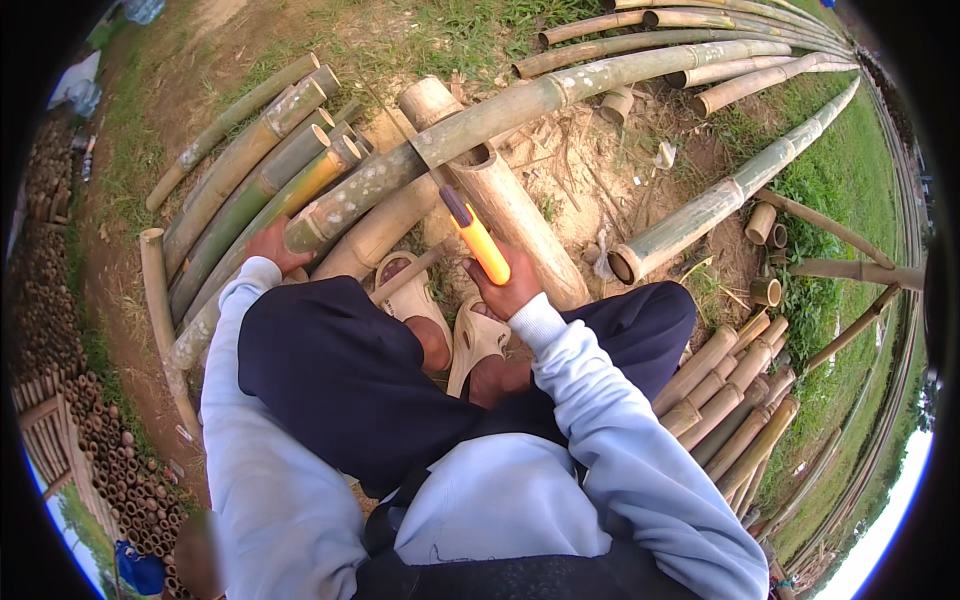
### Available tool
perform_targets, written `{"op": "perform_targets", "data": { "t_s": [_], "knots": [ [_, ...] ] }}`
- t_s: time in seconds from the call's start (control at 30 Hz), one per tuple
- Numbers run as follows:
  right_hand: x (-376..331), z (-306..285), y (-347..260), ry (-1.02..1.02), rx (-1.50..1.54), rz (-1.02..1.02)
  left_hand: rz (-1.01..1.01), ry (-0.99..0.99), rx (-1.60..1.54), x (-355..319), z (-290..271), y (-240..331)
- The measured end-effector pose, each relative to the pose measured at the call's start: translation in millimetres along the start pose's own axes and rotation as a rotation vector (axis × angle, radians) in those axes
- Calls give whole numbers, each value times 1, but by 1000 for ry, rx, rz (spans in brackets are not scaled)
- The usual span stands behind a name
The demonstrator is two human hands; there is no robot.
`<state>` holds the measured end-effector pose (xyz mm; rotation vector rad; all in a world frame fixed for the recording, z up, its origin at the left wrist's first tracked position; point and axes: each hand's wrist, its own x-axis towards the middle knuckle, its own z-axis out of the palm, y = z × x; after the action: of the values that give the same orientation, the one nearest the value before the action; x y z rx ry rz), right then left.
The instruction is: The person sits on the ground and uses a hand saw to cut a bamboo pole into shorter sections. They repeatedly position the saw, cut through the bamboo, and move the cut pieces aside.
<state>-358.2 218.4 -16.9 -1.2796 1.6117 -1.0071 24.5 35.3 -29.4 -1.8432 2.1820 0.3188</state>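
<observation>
We were sawing a long bamboo pole laid across a thick stump on the ground. Our left hand clamped the pole's near end; our right hand closed around the orange-handled saw. Next, we judged, steady strokes were needed.

saw blade seemingly hidden against bamboo pole

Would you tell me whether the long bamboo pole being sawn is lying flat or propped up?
Propped up: the long bamboo pole rests across a thick bamboo log.
</observation>
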Motion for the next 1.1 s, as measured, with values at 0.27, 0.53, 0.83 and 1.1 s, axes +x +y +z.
{"op": "perform_targets", "data": {
  "t_s": [0.27, 0.53, 0.83, 1.1],
  "knots": [
    [-130, -76, -82, -16, -95, 47, -11, -28, -7, -11, 10, -5],
    [14, -7, -43, 0, -134, 22, 7, -66, -13, -5, -6, 3],
    [-117, -105, -126, -118, -70, 265, 10, -60, 13, -18, 7, 2],
    [-8, -35, -57, -119, -90, 74, 52, -46, -35, -19, 5, 2]
  ]
}}
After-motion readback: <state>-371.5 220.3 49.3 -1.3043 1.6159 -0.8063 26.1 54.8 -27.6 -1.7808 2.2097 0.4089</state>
